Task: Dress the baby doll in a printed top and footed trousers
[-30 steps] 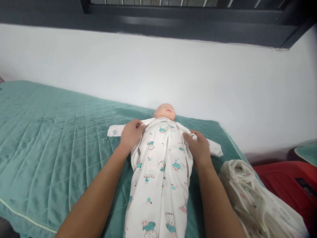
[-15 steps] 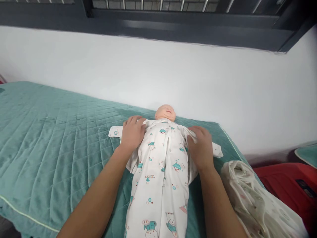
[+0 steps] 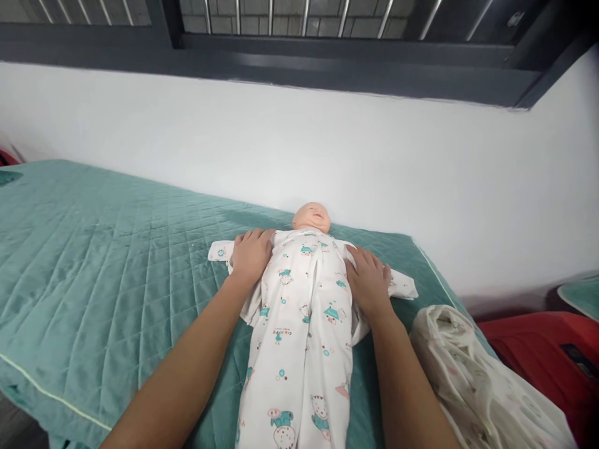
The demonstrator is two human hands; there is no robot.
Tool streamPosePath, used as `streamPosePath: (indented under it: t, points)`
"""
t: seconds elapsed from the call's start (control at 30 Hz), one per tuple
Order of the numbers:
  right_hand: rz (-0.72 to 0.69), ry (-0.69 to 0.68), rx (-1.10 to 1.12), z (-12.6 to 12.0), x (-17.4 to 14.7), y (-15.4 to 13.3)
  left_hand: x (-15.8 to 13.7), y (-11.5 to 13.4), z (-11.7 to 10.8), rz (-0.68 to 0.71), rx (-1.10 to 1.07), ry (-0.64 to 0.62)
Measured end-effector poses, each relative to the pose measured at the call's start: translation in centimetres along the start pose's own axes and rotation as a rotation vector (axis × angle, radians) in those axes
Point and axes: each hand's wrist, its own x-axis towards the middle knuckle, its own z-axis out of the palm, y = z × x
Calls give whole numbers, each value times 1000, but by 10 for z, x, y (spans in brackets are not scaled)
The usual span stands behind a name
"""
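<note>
A baby doll (image 3: pixel 312 217) lies on its back on the green quilted cover, its head by the wall. It wears a long white garment (image 3: pixel 304 324) printed with small animals and houses, and its sleeves stretch out to both sides. Along the shoulder at the left rests my left hand (image 3: pixel 251 252), its fingers laid over the sleeve near the collar. My right hand (image 3: pixel 368 274) lies flat on the opposite side of the chest, fingers extended over the upper sleeve. The cuffs stick out beyond both hands, and the doll's own hands are hidden.
White printed cloth (image 3: pixel 486 380) is bunched at the right edge of the quilted cover (image 3: pixel 140 262). A red case or bag (image 3: pixel 538 343) stands beyond it. Behind the doll rise a white wall (image 3: pixel 281 143) and a dark window frame (image 3: pixel 327 68) with bars.
My right hand has shifted inward to the left and flattened against the doll's side, exposing more of the right sleeve. My left hand stays at the shoulder. The view has tilted slightly up.
</note>
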Motion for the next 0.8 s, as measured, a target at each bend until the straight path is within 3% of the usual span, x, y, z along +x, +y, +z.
streamPosePath:
  t: [0.33, 0.6, 0.8]
  points:
    - [72, 70, 22, -3, 1, 11, 1, -25, -12, -15, -10, -104]
    - [252, 62, 2, -11, 15, 29, -8, -34, -7, 4, -51, -36]
    - [101, 214, 34, -4, 16, 27, -6, -37, -3, 8, -85, -43]
